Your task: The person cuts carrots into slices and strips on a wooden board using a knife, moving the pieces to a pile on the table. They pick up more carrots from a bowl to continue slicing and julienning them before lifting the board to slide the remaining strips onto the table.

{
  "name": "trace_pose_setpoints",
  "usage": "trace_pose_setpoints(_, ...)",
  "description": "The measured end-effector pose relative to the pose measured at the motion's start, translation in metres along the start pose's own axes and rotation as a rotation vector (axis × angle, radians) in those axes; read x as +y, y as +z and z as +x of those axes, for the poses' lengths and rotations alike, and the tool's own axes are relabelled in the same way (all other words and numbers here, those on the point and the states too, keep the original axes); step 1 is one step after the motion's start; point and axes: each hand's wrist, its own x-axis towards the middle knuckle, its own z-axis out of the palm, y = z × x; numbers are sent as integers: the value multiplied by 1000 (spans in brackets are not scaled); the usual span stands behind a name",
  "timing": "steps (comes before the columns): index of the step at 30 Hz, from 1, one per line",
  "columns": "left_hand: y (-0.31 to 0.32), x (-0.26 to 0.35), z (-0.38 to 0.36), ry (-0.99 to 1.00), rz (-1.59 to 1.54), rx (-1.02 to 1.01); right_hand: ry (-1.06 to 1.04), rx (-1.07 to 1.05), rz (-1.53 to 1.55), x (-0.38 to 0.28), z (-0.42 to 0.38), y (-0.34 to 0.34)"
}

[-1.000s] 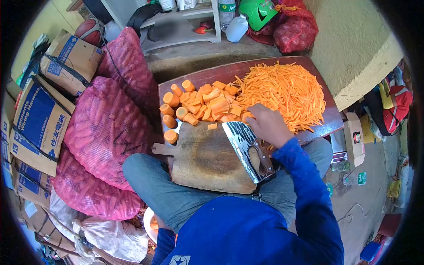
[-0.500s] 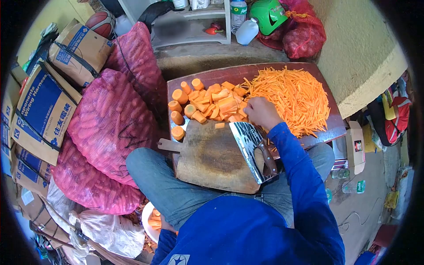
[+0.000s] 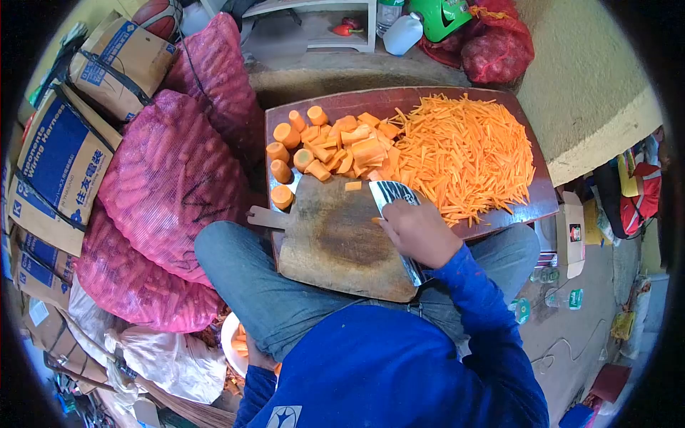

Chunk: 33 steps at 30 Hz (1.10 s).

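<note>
Right hand (image 3: pixel 419 232) is closed around the cleaver (image 3: pixel 394 203) handle, blade lying on the wooden cutting board (image 3: pixel 335 246). Carrot chunks (image 3: pixel 325 146) sit just beyond it, shredded carrot (image 3: pixel 467 153) piled alongside. Left hand (image 3: pixel 255 357) is down low by a bowl (image 3: pixel 232 342), can't tell its grip.

Concrete floor (image 3: pixel 592 299), pale wall (image 3: pixel 585 64), white shelf (image 3: pixel 314 28) behind.

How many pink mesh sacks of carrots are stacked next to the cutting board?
3 on the left: one at top, a big one beside the wooden cutting board at, one below it. More may lie hidden underneath.
</note>
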Motion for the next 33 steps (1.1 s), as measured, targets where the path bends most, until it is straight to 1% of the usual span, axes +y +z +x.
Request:
trace_pose_setpoints(1,0,1,-3,-2,-33,-36,-30,43,-148,-7,-4,1)
trace_pose_setpoints(2,0,3,-6,-1,-35,-31,-72,-22,-175,-11,-10,-1)
trace_pose_setpoints(3,25,10,-16,69,3,-7,-75,-25,-174,-14,-19,2)
trace_pose_setpoints(4,43,15,-19,137,40,18,-116,-66,-118,-16,-29,7)
trace_pose_setpoints(5,44,19,-13,134,36,22,-155,-109,-60,-19,-40,11)
trace_pose_setpoints(6,41,27,-7,247,161,64,-125,-138,54,-27,-48,2)
trace_pose_setpoints(7,42,34,-3,358,288,108,-125,-147,56,-32,-55,-6)
trace_pose_setpoints(8,45,42,0,353,285,113,-77,-119,70,-34,-60,-15)
trace_pose_setpoints(9,56,53,1,671,613,235,-29,-88,82,-34,-65,-19)
trace_pose_setpoints(10,71,63,2,990,942,354,-30,-88,78,-31,-71,-19)
trace_pose_setpoints(11,92,71,-3,993,938,351,65,23,61,-27,-76,-17)
trace_pose_setpoints(12,117,78,-12,1177,1237,356,163,134,45,-24,-81,-14)
trace_pose_setpoints(13,138,81,-15,1355,1540,353,165,138,43,-22,-84,-11)
trace_pose_setpoints(14,154,80,-12,1456,1623,267,216,198,-1,-20,-85,-8)
trace_pose_setpoints(15,170,76,-7,1461,1623,266,268,258,-42,-19,-86,-6)
trace_pose_setpoints(17,199,66,-1,1525,1846,-68,278,240,-70,-22,-86,-4)
trace_pose_setpoints(18,211,60,3,1530,1846,-72,284,219,-101,-23,-85,-4)
trace_pose_setpoints(20,230,51,16,1565,1925,-265,263,208,-131,-26,-81,-7)
trace_pose_setpoints(22,246,50,28,1591,1886,-251,244,190,-159,-29,-78,-9)
trace_pose_setpoints(24,257,53,36,1605,1848,-236,198,156,-112,-31,-74,-10)
trace_pose_setpoints(26,266,63,44,1587,1892,-112,194,173,-122,-25,-73,-11)
trace_pose_setpoints(28,267,74,53,1556,1887,-98,192,194,-122,-19,-74,-9)
trace_pose_setpoints(30,258,79,65,1524,1883,-95,306,213,-154,-16,-78,-7)
trace_pose_setpoints(32,248,77,78,1512,1766,-138,331,218,-123,-13,-82,0)
trace_pose_setpoints(33,247,76,80,1511,1766,-146,354,225,-94,-12,-84,1)
